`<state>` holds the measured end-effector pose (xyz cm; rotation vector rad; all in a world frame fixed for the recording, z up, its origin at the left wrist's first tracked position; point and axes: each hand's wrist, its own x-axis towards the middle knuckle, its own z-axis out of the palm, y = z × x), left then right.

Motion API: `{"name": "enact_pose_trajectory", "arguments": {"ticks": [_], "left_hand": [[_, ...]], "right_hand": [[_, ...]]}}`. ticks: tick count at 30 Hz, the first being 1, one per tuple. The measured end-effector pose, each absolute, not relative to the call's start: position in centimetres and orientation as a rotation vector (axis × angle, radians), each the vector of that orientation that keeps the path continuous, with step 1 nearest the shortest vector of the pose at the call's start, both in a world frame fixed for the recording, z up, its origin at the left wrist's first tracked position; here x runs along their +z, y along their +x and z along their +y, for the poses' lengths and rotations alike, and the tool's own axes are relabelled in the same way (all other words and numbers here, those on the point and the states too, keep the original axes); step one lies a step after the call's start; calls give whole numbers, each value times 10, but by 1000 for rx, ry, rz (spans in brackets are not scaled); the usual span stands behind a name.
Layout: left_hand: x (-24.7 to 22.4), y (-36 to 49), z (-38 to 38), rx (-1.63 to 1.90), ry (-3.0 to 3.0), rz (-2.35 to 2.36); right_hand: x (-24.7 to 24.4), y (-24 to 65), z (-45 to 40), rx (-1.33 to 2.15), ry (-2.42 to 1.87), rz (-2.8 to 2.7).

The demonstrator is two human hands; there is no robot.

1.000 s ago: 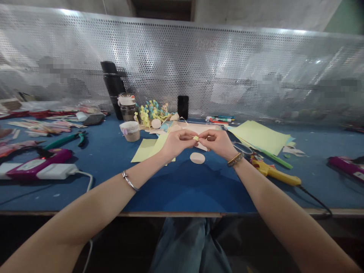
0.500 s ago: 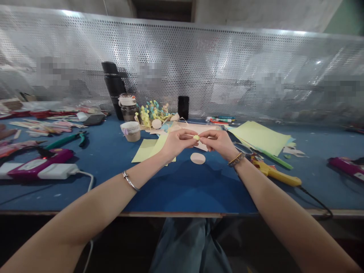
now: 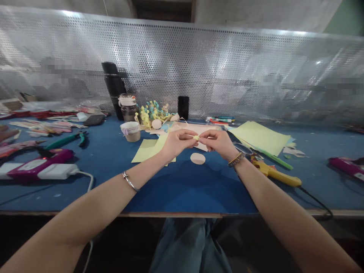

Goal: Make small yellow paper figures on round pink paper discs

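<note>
Between my two hands is a small yellow paper piece [image 3: 196, 138], pinched by the fingertips of both; its exact shape is too small to make out. My left hand [image 3: 179, 142] grips it from the left, thumb and fingers pressed together. From the right, my right hand [image 3: 217, 142] pinches the same piece. A pale paper oval [image 3: 198, 158] lies on the blue table [image 3: 184, 189] just below them. Yellow paper sheets [image 3: 145, 149] lie beside my left hand, partly behind the wrist. A pale pink sheet [image 3: 190, 129] shows behind my hands.
A yellow glue gun [image 3: 280, 176], a green pen-like stick [image 3: 275, 159] and yellow sheets [image 3: 260, 135] lie at right. Behind stand a phone [image 3: 183, 107], a cup [image 3: 131, 132], a jar [image 3: 127, 108] and a black bottle [image 3: 113, 89]. Pliers [image 3: 64, 140] and a power strip [image 3: 42, 162] lie left.
The small yellow piece has turned slightly between my fingertips. Both hands stay in nearly the same place. At the far left edge another person's hand has shifted a little.
</note>
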<state>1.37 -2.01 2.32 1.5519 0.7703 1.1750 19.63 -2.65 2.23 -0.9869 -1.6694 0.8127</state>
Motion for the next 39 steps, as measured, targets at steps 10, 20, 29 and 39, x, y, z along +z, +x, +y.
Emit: {"name": "enact_pose_trajectory", "arguments": {"ticks": [10, 20, 29, 39], "left_hand": [[20, 13, -18, 1198, 1673, 749], [24, 12, -23, 1229, 1864, 791], [28, 11, -27, 1267, 1993, 867], [28, 12, -25, 1228, 1855, 850]], "right_hand": [[23, 195, -27, 850, -1006, -1655], [23, 195, -27, 862, -1018, -1664], [22, 195, -27, 869, -1023, -1659], [22, 198, -26, 866, -1037, -1660]]}}
